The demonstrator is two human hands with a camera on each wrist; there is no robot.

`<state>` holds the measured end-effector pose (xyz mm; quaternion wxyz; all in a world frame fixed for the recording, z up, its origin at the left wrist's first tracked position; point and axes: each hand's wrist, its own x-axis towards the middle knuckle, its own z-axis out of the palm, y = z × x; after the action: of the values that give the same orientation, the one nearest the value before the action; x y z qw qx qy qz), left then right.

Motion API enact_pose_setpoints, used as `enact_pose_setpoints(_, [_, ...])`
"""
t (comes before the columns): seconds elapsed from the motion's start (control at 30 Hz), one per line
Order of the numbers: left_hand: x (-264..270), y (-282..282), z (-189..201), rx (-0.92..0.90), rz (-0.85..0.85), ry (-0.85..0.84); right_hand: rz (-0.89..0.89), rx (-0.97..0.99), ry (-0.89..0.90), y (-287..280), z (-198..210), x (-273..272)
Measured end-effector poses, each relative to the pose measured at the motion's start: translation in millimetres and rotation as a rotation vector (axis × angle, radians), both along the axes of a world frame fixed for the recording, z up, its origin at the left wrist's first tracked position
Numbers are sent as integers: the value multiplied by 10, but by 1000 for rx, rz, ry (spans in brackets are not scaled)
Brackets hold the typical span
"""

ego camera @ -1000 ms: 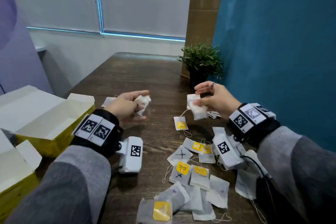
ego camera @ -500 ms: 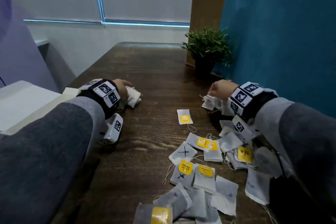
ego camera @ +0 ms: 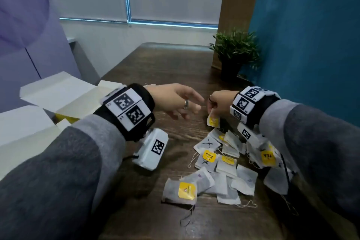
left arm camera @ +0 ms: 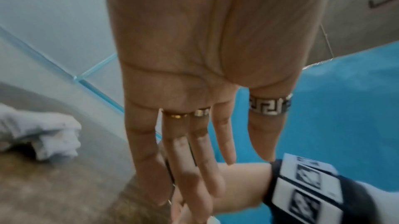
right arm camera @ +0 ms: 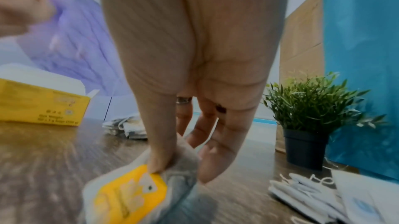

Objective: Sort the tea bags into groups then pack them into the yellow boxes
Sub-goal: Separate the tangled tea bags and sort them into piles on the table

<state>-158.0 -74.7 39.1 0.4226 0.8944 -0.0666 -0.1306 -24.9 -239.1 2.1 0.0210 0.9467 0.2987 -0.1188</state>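
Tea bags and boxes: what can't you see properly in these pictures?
- Yellow boxes: insides hidden by flaps and the left sleeve, head view.
- Held tea bag: tag print blurred, right wrist view.
- Tea bag pile: partly covered by the right hand's wrist camera, head view.

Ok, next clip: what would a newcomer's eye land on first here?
Probably the scattered tea bags with yellow tags on the dark wooden table, near the person's right side. Then the right hand pinching one tea bag while the left hand reaches toward it, fingers straight. Open yellow boxes sit at the left.
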Motion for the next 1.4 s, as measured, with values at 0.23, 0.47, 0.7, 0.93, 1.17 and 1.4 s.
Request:
enact_pose_setpoints(0.23, [-449,-266,-220,382,-337,222,51,156,-109,-165,389,-329])
enact_pose_setpoints(0.47, [-578,-446,-324,704,-464,204,27,604,-234,-349,575,-556])
enact_pose_setpoints(0.7, [-578,-246,-173,458,-210,18,-126,921,-197,-443,566,-697])
enact_pose_setpoints(0.93, [-465,60,59,-787,50,-104,-142,1319,177,-479,537,-864])
enact_pose_setpoints(1.17, [-191,65,-70,-1464,212,242,-171,1484,263,-432,484,-927])
enact_pose_setpoints(1.4, [-130,113,-152,-1584,17,330,-155,1451,354,-378,478,-947])
